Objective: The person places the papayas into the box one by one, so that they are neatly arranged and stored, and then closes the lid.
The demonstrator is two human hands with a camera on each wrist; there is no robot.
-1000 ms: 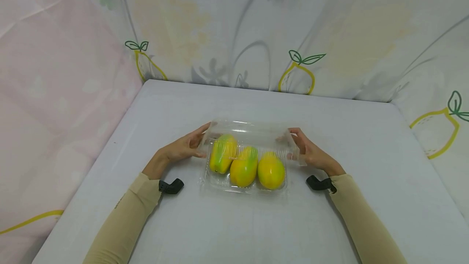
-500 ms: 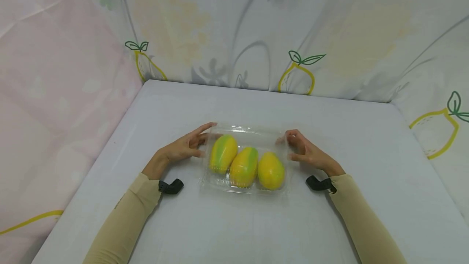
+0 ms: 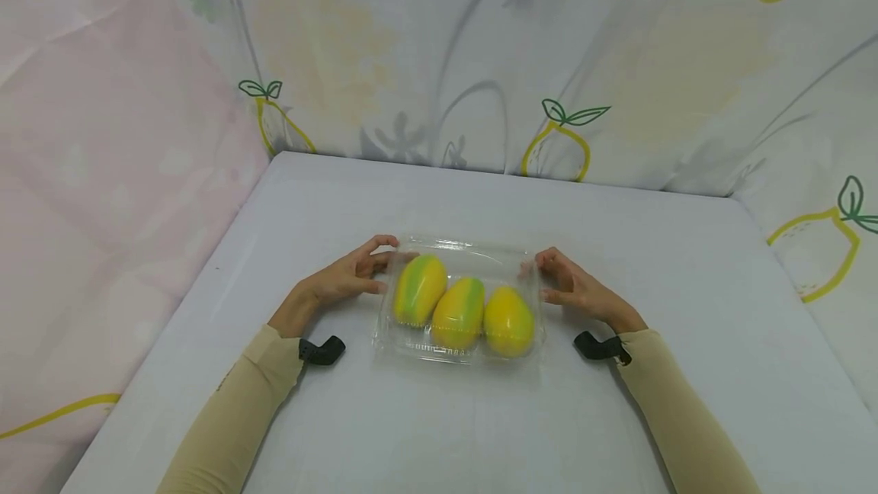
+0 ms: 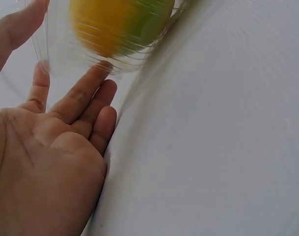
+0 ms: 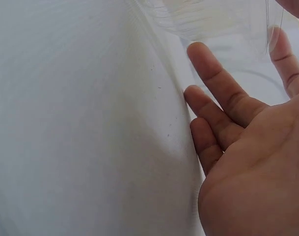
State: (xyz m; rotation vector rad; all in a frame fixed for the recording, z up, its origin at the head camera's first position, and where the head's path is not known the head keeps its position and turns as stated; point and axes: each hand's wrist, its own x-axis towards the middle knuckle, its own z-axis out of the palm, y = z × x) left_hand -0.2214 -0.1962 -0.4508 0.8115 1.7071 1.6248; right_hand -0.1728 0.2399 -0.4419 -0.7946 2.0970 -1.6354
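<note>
A clear plastic clamshell box (image 3: 473, 250) lies on the white table with its lid down. Inside are three yellow-green, mango-like fruits: one at the left (image 3: 420, 290), one in the middle (image 3: 458, 312), one at the right (image 3: 509, 322). My left hand (image 3: 348, 274) is at the box's left side, thumb and fingers spread along the rim; in the left wrist view a fingertip (image 4: 104, 66) meets the ribbed wall. On the opposite side, my right hand (image 3: 576, 288) has its fingertips at the rim, fingers loosely extended. Neither hand visibly grips the box.
The white table (image 3: 439, 425) extends around the box on every side. Behind it hangs a pale cloth (image 3: 425, 44) with lemon prints, and a pinkish cloth (image 3: 123, 174) borders the left. Black wrist pieces (image 3: 322, 351) stick out from the beige sleeves.
The lid, held partly raised by both hands a second ago, has come down over the fruits. Both hands stay beside the box, with fingers loosened. The head view has shifted slightly.
</note>
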